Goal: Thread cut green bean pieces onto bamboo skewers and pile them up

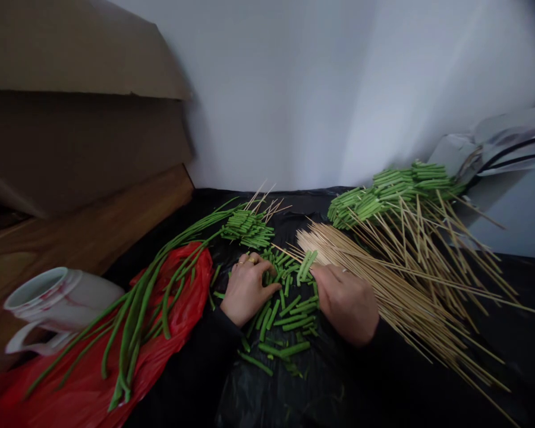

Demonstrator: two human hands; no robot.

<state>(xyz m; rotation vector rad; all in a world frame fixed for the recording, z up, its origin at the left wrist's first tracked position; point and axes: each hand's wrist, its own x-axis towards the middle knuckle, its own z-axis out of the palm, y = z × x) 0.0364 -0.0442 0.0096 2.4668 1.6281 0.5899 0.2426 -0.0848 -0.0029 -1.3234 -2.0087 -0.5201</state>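
My right hand [348, 304] is closed round a bamboo skewer whose pointed tip sticks out to the left, with a few cut green bean pieces [307, 266] threaded side by side on it. Across from it, my left hand [248, 289] bends its fingers down into the heap of cut green beans [290, 321]. Its thumb and forefinger come near each other, but what lies between the fingertips is hidden. Just behind that hand is a small stack of finished bean skewers [248, 228], their points facing away. A thick bundle of bare bamboo skewers [374, 267] lies beside my right hand.
Long whole beans [136, 321] lie over a red plastic bag [178, 351] on the left, near a tipped white mug [71, 297]. A large pile of bean skewers [396, 193] is at the back right. Black plastic sheeting [321, 386] covers the surface; a cardboard box [84, 119] stands back left.
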